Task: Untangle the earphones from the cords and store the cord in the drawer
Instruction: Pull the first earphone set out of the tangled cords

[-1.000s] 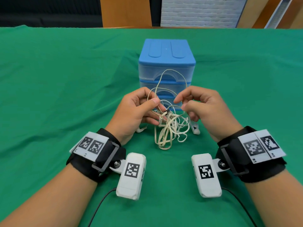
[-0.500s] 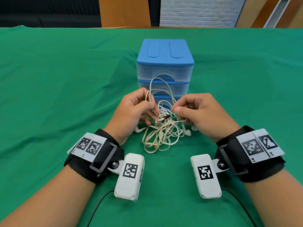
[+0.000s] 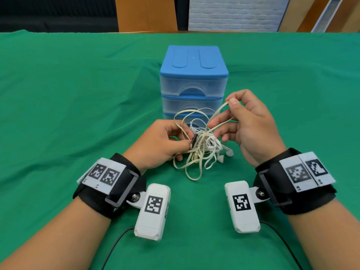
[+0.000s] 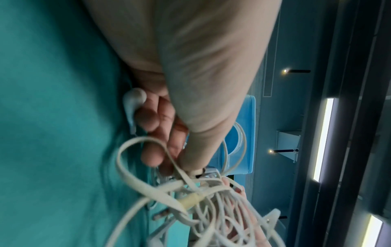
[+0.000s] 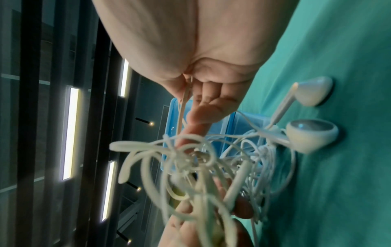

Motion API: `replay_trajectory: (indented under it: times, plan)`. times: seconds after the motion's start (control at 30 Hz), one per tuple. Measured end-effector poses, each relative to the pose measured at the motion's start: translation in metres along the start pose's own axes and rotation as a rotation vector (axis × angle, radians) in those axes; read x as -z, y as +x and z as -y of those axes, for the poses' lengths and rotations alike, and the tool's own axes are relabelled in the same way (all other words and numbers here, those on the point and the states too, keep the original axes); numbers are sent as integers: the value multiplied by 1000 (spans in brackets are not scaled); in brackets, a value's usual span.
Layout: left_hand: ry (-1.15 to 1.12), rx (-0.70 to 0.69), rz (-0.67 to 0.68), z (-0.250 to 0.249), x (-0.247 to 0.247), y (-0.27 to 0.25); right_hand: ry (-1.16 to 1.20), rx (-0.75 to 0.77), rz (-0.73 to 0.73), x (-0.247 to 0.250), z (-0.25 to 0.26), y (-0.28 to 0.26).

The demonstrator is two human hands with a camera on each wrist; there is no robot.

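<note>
both hands [image 3: 159, 141] pinch the tangled cord [image 3: 196, 152].

Both forearms enter from the near edge and converge toward the middle, each with a black wrist strap [image 3: 124, 184] carrying a white camera module on its inner side. The left hand [image 3: 157, 145] lies low, back up, thumb and curled fingers pinching the knot of the tangled cords [image 3: 200, 145]; in the left wrist view the thumb [image 4: 196, 150] presses against the fingertips at that knot. The right hand [image 3: 251, 125] is raised higher and farther, thumb side toward the viewer. Its thumb and index finger pinch one flat cream strand [image 3: 220, 110], while the remaining fingers [image 3: 222, 119] extend leftward toward the left hand.
</note>
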State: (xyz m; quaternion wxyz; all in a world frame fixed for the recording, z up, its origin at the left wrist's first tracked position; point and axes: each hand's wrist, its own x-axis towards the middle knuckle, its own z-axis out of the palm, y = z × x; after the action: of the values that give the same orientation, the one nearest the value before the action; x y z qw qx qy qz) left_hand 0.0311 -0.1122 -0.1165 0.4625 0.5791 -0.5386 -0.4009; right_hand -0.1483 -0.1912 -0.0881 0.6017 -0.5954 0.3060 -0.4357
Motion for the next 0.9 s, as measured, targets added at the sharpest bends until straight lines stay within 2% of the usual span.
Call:
replay_trajectory:
  times: [0.17,0.4,0.47,0.6,0.9]
  plan:
    - [-31,12,50,1,-1,-1,83,17,43,-2,4,-2]
    - [-308,22,62,1,-3,-3,237,-27,276,3,2,-3]
    - [-409,43,48,0,-3,-3,209,12,249,3,-1,-1]
    - [-495,53,58,0,-2,-2,-2,157,196,4,-9,2]
    - [-513,55,53,2,-1,-1,-157,99,190,2,-13,2]
